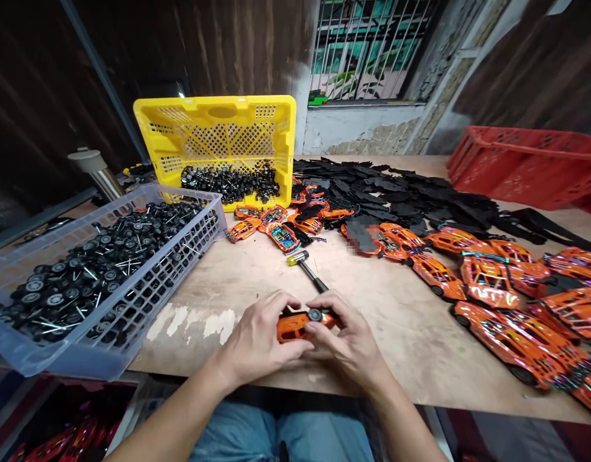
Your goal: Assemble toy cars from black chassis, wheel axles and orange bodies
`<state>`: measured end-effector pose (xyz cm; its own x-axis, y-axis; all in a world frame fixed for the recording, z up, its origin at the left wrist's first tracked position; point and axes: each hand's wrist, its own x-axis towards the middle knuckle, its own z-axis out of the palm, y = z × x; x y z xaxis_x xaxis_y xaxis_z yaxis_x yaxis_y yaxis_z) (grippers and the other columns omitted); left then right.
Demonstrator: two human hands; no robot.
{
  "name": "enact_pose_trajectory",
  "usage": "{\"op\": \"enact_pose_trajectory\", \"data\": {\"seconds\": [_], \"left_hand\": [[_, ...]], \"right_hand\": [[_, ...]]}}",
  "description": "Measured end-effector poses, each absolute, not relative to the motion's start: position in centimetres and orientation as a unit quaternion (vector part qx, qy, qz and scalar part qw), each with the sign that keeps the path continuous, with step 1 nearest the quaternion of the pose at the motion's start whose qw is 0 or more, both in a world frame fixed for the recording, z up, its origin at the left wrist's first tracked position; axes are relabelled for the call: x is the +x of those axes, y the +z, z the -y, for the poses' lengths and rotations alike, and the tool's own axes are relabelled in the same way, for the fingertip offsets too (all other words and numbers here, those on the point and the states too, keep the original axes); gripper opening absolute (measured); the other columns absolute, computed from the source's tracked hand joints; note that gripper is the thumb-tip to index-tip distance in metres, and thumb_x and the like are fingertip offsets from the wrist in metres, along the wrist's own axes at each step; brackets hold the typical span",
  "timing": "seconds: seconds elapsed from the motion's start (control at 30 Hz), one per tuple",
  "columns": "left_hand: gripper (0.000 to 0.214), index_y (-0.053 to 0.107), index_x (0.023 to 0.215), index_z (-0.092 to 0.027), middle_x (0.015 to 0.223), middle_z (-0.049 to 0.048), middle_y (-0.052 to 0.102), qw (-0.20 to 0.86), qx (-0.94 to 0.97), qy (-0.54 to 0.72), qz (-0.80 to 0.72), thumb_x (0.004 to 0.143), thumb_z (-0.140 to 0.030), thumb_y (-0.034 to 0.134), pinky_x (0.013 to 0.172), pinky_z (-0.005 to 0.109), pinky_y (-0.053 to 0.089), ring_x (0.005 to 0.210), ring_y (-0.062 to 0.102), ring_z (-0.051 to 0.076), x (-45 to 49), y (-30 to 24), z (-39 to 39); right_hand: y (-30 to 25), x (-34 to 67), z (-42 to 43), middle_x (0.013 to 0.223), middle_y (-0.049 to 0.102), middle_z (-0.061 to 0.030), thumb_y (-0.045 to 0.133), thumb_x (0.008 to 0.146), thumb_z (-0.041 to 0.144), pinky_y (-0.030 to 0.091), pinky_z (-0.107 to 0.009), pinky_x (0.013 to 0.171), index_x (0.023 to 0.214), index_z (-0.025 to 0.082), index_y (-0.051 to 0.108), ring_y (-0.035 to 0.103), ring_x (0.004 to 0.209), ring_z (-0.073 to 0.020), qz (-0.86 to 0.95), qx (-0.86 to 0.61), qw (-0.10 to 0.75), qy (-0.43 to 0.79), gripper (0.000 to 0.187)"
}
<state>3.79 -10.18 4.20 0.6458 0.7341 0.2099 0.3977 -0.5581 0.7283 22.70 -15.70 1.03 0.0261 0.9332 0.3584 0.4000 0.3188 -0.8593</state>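
Note:
Between my two hands, above the front edge of the table, is an orange toy car (292,325) with a black wheel (315,315) showing near its middle. My left hand (262,337) is closed around the car's left end. The other end is gripped by my right hand (349,333), its thumb close to the wheel. Fingers cover much of the car, so its far side is hidden. Just beyond my hands a hammer (308,271) with a yellowish head and dark handle lies on the wooden table (203,289).
On the left, a clear plastic crate (165,292) holds many wheels on axles. A tilted yellow basket (215,112) with more wheels stands behind. Orange car bodies (488,282) and flat black parts (396,189) spread across the right and back. A red crate (521,160) is at the far right.

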Motion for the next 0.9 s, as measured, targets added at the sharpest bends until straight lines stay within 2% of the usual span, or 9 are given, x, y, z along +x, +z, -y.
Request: {"op": "enact_pose_trajectory", "data": {"seconds": [0.1, 0.3, 0.43, 0.53, 0.73, 0.9], "left_hand": [[0.038, 0.063, 0.109, -0.019, 0.106, 0.0069, 0.069, 0.419, 0.789, 0.253, -0.371, 0.074, -0.03, 0.072, 0.085, 0.032, 0.05, 0.096, 0.064, 0.022, 3.2, 2.3, 10.2], [0.02, 0.065, 0.1, -0.017, 0.101, 0.0069, 0.072, 0.571, 0.687, 0.298, -0.337, 0.086, -0.03, 0.06, 0.088, 0.032, 0.05, 0.098, 0.066, 0.021, 3.8, 0.0, 11.2], [0.017, 0.066, 0.094, -0.016, 0.096, 0.0065, 0.072, 0.586, 0.673, 0.318, -0.32, 0.087, -0.03, 0.06, 0.084, 0.029, 0.051, 0.094, 0.066, 0.02, 4.2, 0.0, 11.2], [0.019, 0.065, 0.094, -0.016, 0.093, 0.006, 0.071, 0.595, 0.672, 0.301, -0.322, 0.088, -0.032, 0.059, 0.082, 0.028, 0.051, 0.091, 0.066, 0.019, 4.1, 0.1, 10.7], [0.023, 0.063, 0.105, -0.017, 0.106, 0.0066, 0.07, 0.613, 0.653, 0.286, -0.341, 0.087, -0.031, 0.061, 0.088, 0.029, 0.048, 0.098, 0.065, 0.02, 4.3, 0.5, 10.6], [0.019, 0.065, 0.091, -0.015, 0.085, 0.004, 0.07, 0.608, 0.648, 0.277, -0.365, 0.087, -0.033, 0.059, 0.076, 0.027, 0.048, 0.083, 0.064, 0.018, 4.5, 0.6, 10.8]], "right_hand": [[-0.3, 23.8, 16.9, 0.091, 0.063, -0.0038, 0.066, 0.086, 0.036, 0.049, -0.028, 0.074, 0.1, 0.02, 0.063, 0.062, 0.083, -0.0172, 0.611, -0.554, 0.471, 0.313, 0.021], [-1.0, 23.3, 17.7, 0.096, 0.065, -0.0052, 0.064, 0.087, 0.038, 0.051, -0.029, 0.079, 0.102, 0.02, 0.063, 0.062, 0.09, -0.019, 0.57, -0.551, 0.477, 0.379, 0.023], [-0.5, 22.8, 17.4, 0.089, 0.066, -0.0046, 0.061, 0.089, 0.036, 0.049, -0.029, 0.079, 0.092, 0.02, 0.066, 0.062, 0.086, -0.0185, 0.575, -0.548, 0.484, 0.366, 0.017], [-0.4, 22.9, 17.2, 0.09, 0.066, -0.0045, 0.061, 0.089, 0.036, 0.048, -0.028, 0.078, 0.093, 0.019, 0.066, 0.062, 0.084, -0.018, 0.578, -0.556, 0.47, 0.369, 0.017], [0.3, 22.9, 16.8, 0.1, 0.064, -0.0033, 0.059, 0.089, 0.037, 0.048, -0.028, 0.079, 0.106, 0.02, 0.06, 0.06, 0.093, -0.0185, 0.53, -0.561, 0.436, 0.462, 0.024], [1.6, 23.0, 16.0, 0.095, 0.064, -0.0029, 0.061, 0.086, 0.035, 0.048, -0.03, 0.08, 0.099, 0.019, 0.06, 0.06, 0.091, -0.0194, 0.538, -0.566, 0.393, 0.486, 0.021]]}}
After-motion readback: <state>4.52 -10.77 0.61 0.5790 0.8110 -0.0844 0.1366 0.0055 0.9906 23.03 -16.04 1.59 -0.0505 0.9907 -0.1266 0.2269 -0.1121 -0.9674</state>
